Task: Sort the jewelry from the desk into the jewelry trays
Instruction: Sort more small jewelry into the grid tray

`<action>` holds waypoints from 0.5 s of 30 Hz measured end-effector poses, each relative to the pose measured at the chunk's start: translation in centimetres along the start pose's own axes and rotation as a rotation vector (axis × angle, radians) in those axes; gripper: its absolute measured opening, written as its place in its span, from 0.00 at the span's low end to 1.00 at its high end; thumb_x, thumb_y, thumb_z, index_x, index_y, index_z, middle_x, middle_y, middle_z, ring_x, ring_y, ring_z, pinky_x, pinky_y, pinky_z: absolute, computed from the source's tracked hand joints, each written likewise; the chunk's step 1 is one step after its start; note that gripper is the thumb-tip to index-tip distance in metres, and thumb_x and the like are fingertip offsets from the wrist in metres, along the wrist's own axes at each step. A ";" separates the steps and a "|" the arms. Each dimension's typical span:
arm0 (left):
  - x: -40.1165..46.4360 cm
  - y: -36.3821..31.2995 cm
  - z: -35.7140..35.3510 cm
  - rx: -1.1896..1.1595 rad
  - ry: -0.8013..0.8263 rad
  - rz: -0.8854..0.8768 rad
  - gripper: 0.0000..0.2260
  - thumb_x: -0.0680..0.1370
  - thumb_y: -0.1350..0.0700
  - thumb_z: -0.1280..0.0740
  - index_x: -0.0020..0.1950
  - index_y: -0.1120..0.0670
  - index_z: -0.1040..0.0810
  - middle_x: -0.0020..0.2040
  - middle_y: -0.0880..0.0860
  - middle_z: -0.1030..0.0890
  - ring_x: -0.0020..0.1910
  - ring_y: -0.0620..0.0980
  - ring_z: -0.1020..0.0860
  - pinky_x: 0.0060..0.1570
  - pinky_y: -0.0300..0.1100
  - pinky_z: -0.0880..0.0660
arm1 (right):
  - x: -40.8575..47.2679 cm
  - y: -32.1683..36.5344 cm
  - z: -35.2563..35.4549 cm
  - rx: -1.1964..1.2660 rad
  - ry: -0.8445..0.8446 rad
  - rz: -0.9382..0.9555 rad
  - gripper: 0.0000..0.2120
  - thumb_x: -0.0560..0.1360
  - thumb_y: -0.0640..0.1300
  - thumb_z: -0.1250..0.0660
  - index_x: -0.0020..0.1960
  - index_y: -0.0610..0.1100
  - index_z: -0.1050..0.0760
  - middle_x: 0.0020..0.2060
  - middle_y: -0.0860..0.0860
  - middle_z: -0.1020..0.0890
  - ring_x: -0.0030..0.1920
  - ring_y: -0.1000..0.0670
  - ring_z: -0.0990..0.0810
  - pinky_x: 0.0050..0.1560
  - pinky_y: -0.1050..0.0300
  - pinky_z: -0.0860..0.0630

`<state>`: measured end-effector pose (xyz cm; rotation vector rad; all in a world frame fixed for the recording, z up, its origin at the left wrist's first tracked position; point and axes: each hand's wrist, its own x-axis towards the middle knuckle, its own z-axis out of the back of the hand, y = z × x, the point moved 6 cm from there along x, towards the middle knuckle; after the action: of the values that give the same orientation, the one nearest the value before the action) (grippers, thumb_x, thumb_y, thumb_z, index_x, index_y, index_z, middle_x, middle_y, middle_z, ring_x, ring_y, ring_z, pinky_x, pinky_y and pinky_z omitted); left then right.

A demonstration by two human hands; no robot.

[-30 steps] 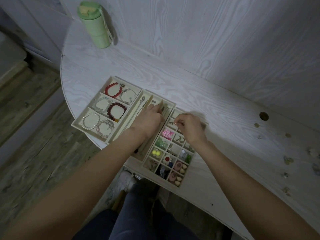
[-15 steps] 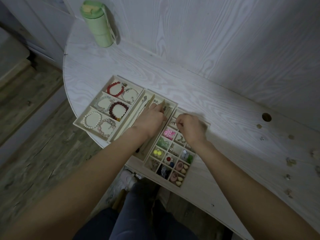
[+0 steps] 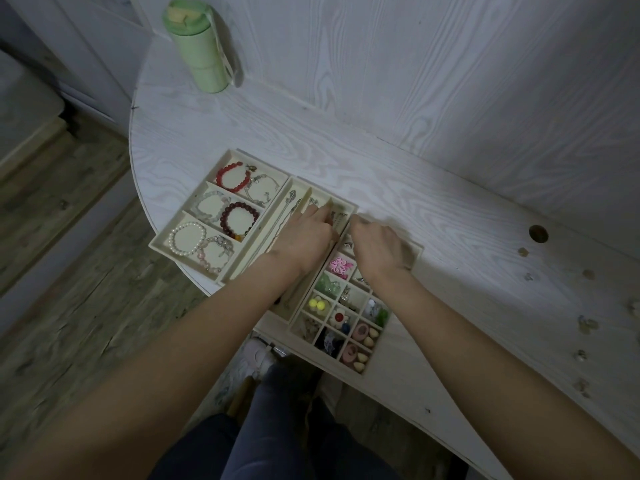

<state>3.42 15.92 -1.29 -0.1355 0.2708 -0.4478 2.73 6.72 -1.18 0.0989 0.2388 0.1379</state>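
Both our hands have crept toward the far end of the trays since the earlier frame. Our left hand [image 3: 304, 237] lies in the long-slot tray [image 3: 277, 233], fingers extended over a chain [image 3: 337, 220], likely pinning it flat. Our right hand [image 3: 379, 249], just beside it over the small-compartment tray [image 3: 346, 313], has a narrow, curled grip; whether it holds anything we cannot tell. Left of our left hand, the bracelet tray [image 3: 194, 216] sits filled. Small pieces [image 3: 585, 323] lie on the desk [image 3: 467, 289], well right of our right hand.
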 end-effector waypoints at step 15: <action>0.1 -0.1 -0.2 0.001 0.003 -0.004 0.16 0.77 0.63 0.36 0.63 0.52 0.22 0.68 0.54 0.32 0.67 0.53 0.36 0.69 0.49 0.38 | -0.5 -3.6 -0.7 0.381 -0.015 -0.197 0.05 0.75 0.37 0.33 0.50 0.44 0.21 0.53 0.48 0.24 0.51 0.49 0.23 0.42 0.58 0.30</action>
<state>3.41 15.74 -1.51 -0.1348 0.2736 -0.4517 2.49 3.19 -2.17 0.4534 0.2567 -0.1063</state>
